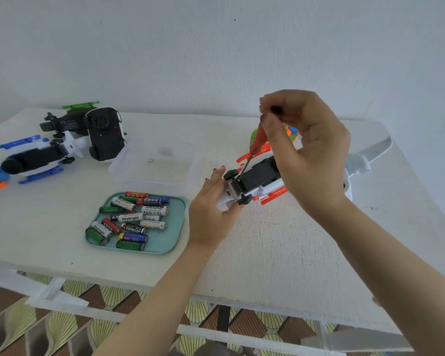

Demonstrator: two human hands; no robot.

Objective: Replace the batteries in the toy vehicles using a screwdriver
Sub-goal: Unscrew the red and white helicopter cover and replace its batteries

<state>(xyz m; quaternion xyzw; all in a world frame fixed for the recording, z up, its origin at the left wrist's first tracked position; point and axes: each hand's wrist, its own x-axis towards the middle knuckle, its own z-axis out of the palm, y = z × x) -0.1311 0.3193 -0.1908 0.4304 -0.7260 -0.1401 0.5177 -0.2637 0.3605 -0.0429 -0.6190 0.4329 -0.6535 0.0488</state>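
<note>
At the frame's middle right, the upside-down toy [261, 176] is held by the left hand [211, 209] and the red screwdriver [255, 146] is pinched by the right hand [306, 150], so the screw [238, 179] could be spoiled if it is tilted.
</note>
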